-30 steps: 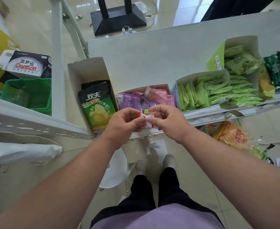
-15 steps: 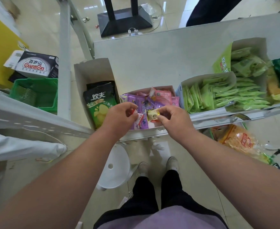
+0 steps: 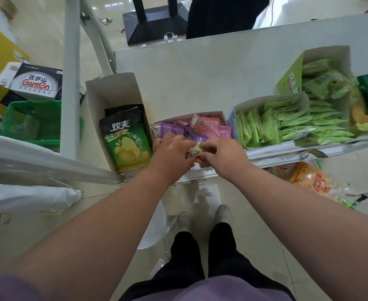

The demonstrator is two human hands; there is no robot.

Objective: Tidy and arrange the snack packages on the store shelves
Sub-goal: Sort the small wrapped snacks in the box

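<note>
A shop: a white metal shelf (image 3: 200, 79) carries open display boxes (image 3: 113, 92) of snack packets (image 3: 270, 127), with a green shopping basket (image 3: 31, 122) on the tiled floor (image 3: 254, 203).

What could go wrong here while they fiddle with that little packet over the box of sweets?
Both the left hand and right hand pinch one small yellowish packet at the shelf's front edge; a slip could drop it to the floor. The pink and purple packets lie loosely heaped, so a nudge could spill some.
</note>
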